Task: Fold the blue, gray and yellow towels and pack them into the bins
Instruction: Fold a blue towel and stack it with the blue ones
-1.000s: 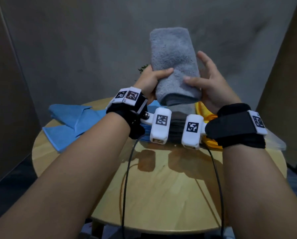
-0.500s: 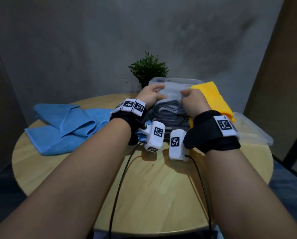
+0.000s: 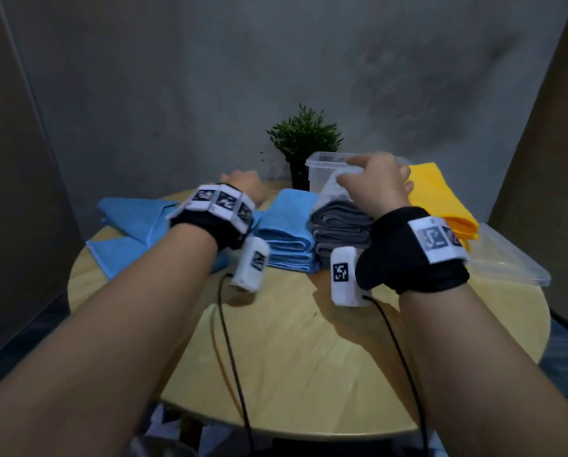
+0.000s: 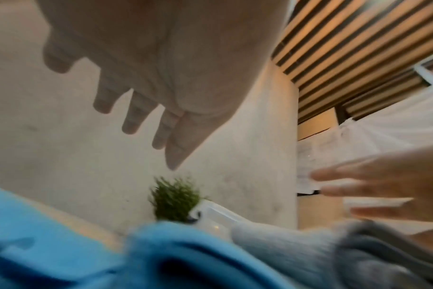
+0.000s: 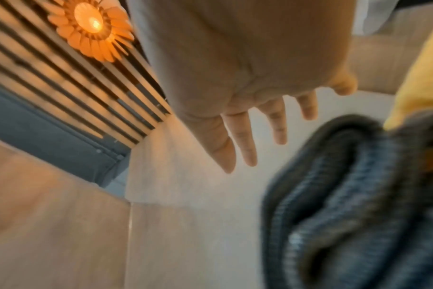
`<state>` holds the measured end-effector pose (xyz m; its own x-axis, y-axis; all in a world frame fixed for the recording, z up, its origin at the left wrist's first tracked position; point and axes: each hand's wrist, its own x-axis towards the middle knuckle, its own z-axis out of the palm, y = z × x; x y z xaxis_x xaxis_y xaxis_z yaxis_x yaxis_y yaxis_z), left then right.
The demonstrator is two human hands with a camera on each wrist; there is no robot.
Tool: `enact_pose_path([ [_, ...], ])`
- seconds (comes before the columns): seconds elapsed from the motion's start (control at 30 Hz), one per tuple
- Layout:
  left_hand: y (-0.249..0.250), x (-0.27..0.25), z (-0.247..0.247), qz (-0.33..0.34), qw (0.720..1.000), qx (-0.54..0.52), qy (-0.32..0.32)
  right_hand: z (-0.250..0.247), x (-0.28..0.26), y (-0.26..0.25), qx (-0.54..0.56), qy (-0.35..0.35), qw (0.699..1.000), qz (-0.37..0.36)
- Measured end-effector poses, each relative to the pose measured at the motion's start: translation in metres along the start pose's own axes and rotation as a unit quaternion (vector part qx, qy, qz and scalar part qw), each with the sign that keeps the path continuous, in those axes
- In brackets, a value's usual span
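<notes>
1. Tabletop, lower centre of the head view: round, wooden, its near half lying bare under two trailing wrist cables; this is offering the widest room for folding.
2. Left hand, centre left: hovering with fingers spread and loose, holding nothing, above the blue cloth.
3. Right hand, centre right: fingers straight and relaxed, gripping nothing, hanging over the gray stack.
4. Folded blue towels, centre: stacked just beside the gray ones.
5. Folded gray towels, centre: piled high, reaching into the clear bin; whether they are sitting fully inside cannot be told.
6. Loose blue towel, left: lying unfolded, one corner nearing the tabletop rim.
7. Yellow towel, right: draped beside the gray stack.
8. Clear lid or tray, far right: overhanging the tabletop edge.
9. Potted plant, upper centre: standing close behind the bin.
10. Risk, as judged: a passing wrist is likely toppling the tall gray pile; a tug on the loose blue towel may be sending it floorward; the overhanging lid could be getting knocked off.
</notes>
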<state>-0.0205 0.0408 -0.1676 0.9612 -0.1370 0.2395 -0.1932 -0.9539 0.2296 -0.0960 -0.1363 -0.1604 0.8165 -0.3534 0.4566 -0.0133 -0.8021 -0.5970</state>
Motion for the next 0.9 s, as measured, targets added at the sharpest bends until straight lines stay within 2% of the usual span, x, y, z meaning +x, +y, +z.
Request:
enact_pose_path([
  [0.07,-0.037,-0.004,-0.007,-0.046,0.998,0.036,-0.008,0.003,0.001,-0.017,0.103,-0.022,0.994,-0.023],
  [0.13,-0.065,-0.012,-0.011,-0.078,0.994,0.03,-0.075,0.011,-0.001,-0.037,0.187,-0.081,0.978,-0.041],
  [0.2,-0.087,-0.015,-0.01,-0.088,0.987,0.021,-0.133,0.022,-0.005,-0.053,0.21,-0.164,0.961,-0.068],
  [0.27,-0.1,-0.017,-0.009,-0.088,0.983,0.021,-0.158,0.036,-0.012,-0.066,0.187,-0.239,0.949,-0.089],
  [0.4,-0.11,-0.013,-0.012,-0.065,0.992,0.05,-0.097,0.072,-0.021,-0.074,0.113,-0.339,0.93,-0.083],
  [0.47,-0.098,-0.023,-0.019,-0.036,0.996,-0.007,-0.086,0.086,-0.023,-0.073,0.067,-0.364,0.922,-0.112],
  [0.57,-0.076,-0.031,-0.04,0.041,0.994,-0.098,-0.025,0.093,-0.024,-0.072,0.128,-0.397,0.9,-0.124],
  [0.6,-0.068,-0.033,-0.048,0.071,0.989,-0.133,-0.004,0.092,-0.025,-0.074,0.165,-0.394,0.896,-0.121],
  [0.63,-0.061,-0.035,-0.056,0.095,0.982,-0.165,0.02,0.091,-0.025,-0.076,0.193,-0.365,0.904,-0.11],
  [0.7,-0.049,-0.039,-0.073,0.127,0.967,-0.214,0.058,0.088,-0.018,-0.075,0.21,-0.256,0.94,-0.079],
  [0.77,-0.042,-0.042,-0.087,0.154,0.962,-0.219,0.063,0.077,-0.008,-0.072,0.261,-0.153,0.952,-0.044],
  [0.83,-0.041,-0.042,-0.095,0.136,0.977,-0.16,0.037,0.057,-0.001,-0.069,0.355,-0.082,0.931,-0.014],
  [0.9,-0.04,-0.04,-0.094,0.08,0.992,-0.072,0.068,0.034,0.005,-0.063,0.422,-0.016,0.906,0.005],
])
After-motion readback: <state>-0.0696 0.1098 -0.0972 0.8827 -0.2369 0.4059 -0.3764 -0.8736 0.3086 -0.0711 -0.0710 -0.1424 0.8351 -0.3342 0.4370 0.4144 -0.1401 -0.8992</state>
